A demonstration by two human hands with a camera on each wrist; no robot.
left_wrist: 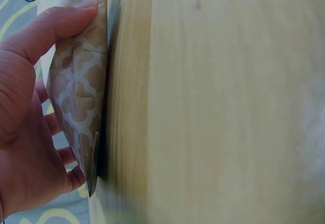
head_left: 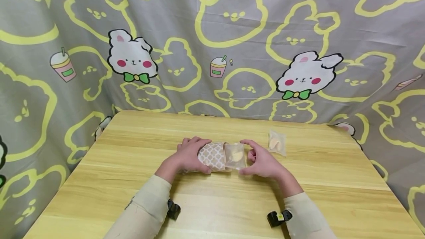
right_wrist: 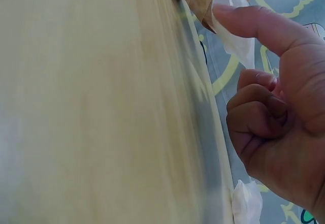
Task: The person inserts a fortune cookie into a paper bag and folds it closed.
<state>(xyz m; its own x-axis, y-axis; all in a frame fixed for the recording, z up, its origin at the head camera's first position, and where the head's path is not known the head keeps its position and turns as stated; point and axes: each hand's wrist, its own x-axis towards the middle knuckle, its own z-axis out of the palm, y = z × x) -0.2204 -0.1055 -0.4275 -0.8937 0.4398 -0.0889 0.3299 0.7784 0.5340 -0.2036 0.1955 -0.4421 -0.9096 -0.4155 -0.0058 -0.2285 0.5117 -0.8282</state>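
A brown paper bag [head_left: 212,156] with a white lattice pattern lies on its side on the table, its mouth facing right. My left hand [head_left: 190,156] grips it from above, thumb on the near side; in the left wrist view the thumb presses the bag [left_wrist: 78,92]. Partly inside the mouth sits a small translucent packet [head_left: 235,156] with a pale yellow piece in it. My right hand [head_left: 264,160] holds this packet's edges between thumb and index finger, the other fingers curled in. In the right wrist view the thumb touches the packet [right_wrist: 238,38].
A second translucent packet [head_left: 277,143] with a pale orange piece lies behind my right hand. The wooden table [head_left: 212,205] meets a grey curtain [head_left: 199,95] printed with rabbits at its back edge. Black wrist cameras [head_left: 173,210] are strapped to both forearms.
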